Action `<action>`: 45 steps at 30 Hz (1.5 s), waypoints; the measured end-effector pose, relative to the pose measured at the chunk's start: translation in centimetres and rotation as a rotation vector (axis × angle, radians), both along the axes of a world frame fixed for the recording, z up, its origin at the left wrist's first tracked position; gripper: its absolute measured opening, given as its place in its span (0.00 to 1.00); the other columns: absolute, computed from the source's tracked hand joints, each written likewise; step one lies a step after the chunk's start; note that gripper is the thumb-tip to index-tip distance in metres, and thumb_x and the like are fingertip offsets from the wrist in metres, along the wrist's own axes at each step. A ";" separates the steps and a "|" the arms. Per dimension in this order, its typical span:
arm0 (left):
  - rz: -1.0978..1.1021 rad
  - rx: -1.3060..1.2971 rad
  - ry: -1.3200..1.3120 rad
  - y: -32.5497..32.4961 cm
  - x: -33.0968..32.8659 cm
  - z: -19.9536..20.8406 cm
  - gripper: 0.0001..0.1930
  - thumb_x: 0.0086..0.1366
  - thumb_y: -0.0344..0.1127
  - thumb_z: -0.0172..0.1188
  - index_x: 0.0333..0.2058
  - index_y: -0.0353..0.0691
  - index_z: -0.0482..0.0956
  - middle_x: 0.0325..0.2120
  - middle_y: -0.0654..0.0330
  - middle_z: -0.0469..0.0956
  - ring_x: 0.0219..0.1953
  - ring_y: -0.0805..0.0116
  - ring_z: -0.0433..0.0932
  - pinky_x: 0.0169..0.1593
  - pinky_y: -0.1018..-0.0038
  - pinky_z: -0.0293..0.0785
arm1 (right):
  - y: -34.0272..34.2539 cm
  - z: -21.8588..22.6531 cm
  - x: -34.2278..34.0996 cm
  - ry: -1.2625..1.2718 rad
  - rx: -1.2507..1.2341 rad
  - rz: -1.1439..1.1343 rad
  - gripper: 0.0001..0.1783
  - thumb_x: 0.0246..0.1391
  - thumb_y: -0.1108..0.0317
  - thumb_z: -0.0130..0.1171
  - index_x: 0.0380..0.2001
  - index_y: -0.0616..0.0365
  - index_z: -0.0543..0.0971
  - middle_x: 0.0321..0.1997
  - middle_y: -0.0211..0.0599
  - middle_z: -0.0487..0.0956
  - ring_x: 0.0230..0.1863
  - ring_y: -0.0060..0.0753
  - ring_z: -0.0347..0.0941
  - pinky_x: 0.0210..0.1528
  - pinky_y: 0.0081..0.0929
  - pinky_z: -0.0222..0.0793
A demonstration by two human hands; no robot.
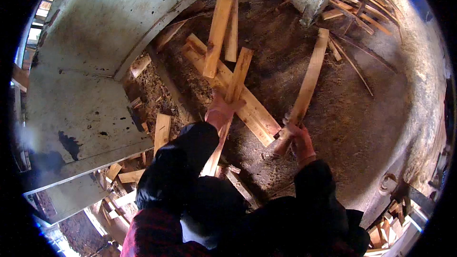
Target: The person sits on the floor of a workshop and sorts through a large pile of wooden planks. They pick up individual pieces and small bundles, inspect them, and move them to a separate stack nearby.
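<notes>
The right hand (300,139) is wrapped around the near end of a long board (307,83) that points up and away from it, and the left hand (220,110) holds a thinner stick (231,100) over the wood pile (247,109), so grip both tight and lift them slowly clear.

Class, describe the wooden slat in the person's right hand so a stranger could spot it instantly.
Start at the sawdust-covered floor. Right of the crossed plank pile, the right hand grips one long pale slat by its lower end. Unlike its neighbours, it stands alone, slightly bowed.
</notes>
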State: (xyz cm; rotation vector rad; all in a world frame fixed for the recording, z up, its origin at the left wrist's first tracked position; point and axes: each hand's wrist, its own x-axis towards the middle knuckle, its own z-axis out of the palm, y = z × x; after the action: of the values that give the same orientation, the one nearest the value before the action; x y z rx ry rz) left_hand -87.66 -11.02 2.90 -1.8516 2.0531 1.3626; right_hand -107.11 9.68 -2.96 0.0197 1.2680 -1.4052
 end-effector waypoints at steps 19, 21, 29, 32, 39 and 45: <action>-0.177 0.147 0.516 -24.3 -8.4 4.5 0.27 0.57 0.45 0.67 0.55 0.48 0.73 0.47 0.61 0.77 0.48 0.69 0.74 0.55 0.61 0.68 | 2.3 -0.2 2.6 0.029 0.092 -0.076 0.13 0.45 0.68 0.67 0.36 0.57 0.78 0.30 0.27 0.77 0.31 0.27 0.74 0.37 0.28 0.69; -0.327 0.074 0.518 -24.1 -7.1 4.5 0.27 0.57 0.43 0.68 0.55 0.47 0.73 0.49 0.61 0.76 0.53 0.68 0.72 0.59 0.63 0.66 | 2.0 -0.4 2.3 0.076 0.097 -0.006 0.12 0.46 0.66 0.66 0.35 0.57 0.79 0.31 0.27 0.78 0.32 0.26 0.74 0.38 0.27 0.69; -0.231 0.024 0.914 -9.5 1.3 10.8 0.18 0.62 0.40 0.61 0.49 0.43 0.77 0.45 0.60 0.78 0.49 0.65 0.76 0.56 0.68 0.71 | 2.2 -0.3 2.2 0.075 0.071 -0.034 0.16 0.47 0.65 0.66 0.39 0.58 0.78 0.33 0.28 0.78 0.33 0.28 0.74 0.40 0.29 0.69; 0.238 0.463 0.530 -4.1 5.3 8.8 0.20 0.57 0.45 0.66 0.45 0.42 0.79 0.41 0.54 0.81 0.47 0.60 0.79 0.52 0.66 0.75 | 2.1 1.5 1.2 0.161 0.136 0.011 0.17 0.47 0.65 0.66 0.40 0.59 0.77 0.34 0.31 0.78 0.35 0.28 0.74 0.41 0.30 0.69; 0.231 0.281 0.098 5.4 7.8 3.4 0.38 0.49 0.55 0.71 0.51 0.31 0.74 0.43 0.51 0.80 0.44 0.63 0.79 0.52 0.69 0.72 | -3.8 3.8 2.3 0.193 -0.067 0.013 0.19 0.49 0.63 0.65 0.43 0.60 0.77 0.37 0.30 0.78 0.37 0.27 0.74 0.42 0.25 0.70; -0.053 0.154 0.069 6.7 9.2 -2.3 0.39 0.46 0.60 0.70 0.49 0.34 0.76 0.43 0.49 0.79 0.48 0.57 0.78 0.53 0.65 0.70 | -5.5 3.7 5.3 0.416 0.030 0.206 0.20 0.54 0.63 0.61 0.48 0.61 0.76 0.43 0.34 0.78 0.46 0.30 0.73 0.48 0.30 0.69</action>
State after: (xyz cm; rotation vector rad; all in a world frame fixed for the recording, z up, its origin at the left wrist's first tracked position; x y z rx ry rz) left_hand -78.47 -4.36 0.63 -1.6996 1.9507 1.5435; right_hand -101.76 4.19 0.73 -0.3909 1.5812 -1.2479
